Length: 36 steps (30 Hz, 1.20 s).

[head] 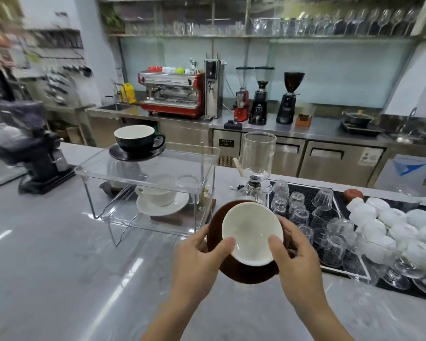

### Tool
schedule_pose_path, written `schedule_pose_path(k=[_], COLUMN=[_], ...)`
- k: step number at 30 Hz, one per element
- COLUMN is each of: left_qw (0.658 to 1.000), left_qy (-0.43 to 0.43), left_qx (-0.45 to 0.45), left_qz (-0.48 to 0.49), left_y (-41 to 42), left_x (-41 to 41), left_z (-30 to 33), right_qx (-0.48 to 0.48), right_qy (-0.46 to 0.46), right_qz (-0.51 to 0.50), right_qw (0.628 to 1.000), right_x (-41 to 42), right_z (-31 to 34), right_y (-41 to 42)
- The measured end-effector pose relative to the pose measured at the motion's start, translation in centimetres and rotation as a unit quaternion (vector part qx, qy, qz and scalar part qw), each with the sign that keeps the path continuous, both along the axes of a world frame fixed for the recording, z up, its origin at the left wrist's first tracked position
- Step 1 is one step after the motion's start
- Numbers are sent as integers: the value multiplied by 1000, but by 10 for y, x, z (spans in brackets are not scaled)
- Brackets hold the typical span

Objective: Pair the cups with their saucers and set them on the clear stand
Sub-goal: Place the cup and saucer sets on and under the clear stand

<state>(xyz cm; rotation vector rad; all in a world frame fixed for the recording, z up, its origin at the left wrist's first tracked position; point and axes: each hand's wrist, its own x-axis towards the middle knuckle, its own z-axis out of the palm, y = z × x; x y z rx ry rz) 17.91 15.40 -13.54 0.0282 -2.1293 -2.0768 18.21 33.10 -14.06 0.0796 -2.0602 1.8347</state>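
I hold a brown saucer (pixel 241 270) with a cup (pixel 251 232) on it, white inside, above the grey counter. My left hand (pixel 199 257) grips the left side, thumb on the cup's rim. My right hand (pixel 293 249) grips the right side, thumb on the rim too. To the left stands the clear stand (pixel 207 153). A black cup (pixel 135 140) on a black saucer (pixel 123 156) sits on its top level at the left. A white cup (pixel 157 193) on a white saucer (pixel 165 209) sits beneath the top level.
A glass siphon brewer (pixel 256 158) stands just behind my hands. A black mat (pixel 354 267) at the right carries several upturned glasses and white cups (pixel 384 217). A dark grinder (pixel 38 158) stands at the left. Bare counter (pixel 59 267) lies in front of the stand.
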Motion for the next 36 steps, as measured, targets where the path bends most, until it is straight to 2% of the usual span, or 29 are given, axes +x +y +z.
schedule_pose_path(k=[11, 17, 22, 27, 31, 36], left_qw=[995, 992, 994, 995, 995, 992], left_qy=[99, 120, 105, 82, 50, -45], left_qx=[-1, 3, 6, -41, -61, -104], left_qz=[6, 27, 36, 47, 56, 58], left_y=[-38, -66, -94, -122, -138, -151], left_x=[-1, -20, -37, -63, -82, -103], left_z=[65, 86, 111, 124, 132, 133], right_qx=[8, 35, 56, 85, 125, 206], right_qy=[90, 121, 133, 110, 53, -42], right_qz=[43, 75, 106, 141, 166, 183], right_qw=[995, 989, 984, 980, 977, 960], right_x=[-10, -33, -63, -97, -125, -154], right_z=[71, 100, 121, 140, 154, 164], right_y=[-37, -62, -84, -104, -116, -125])
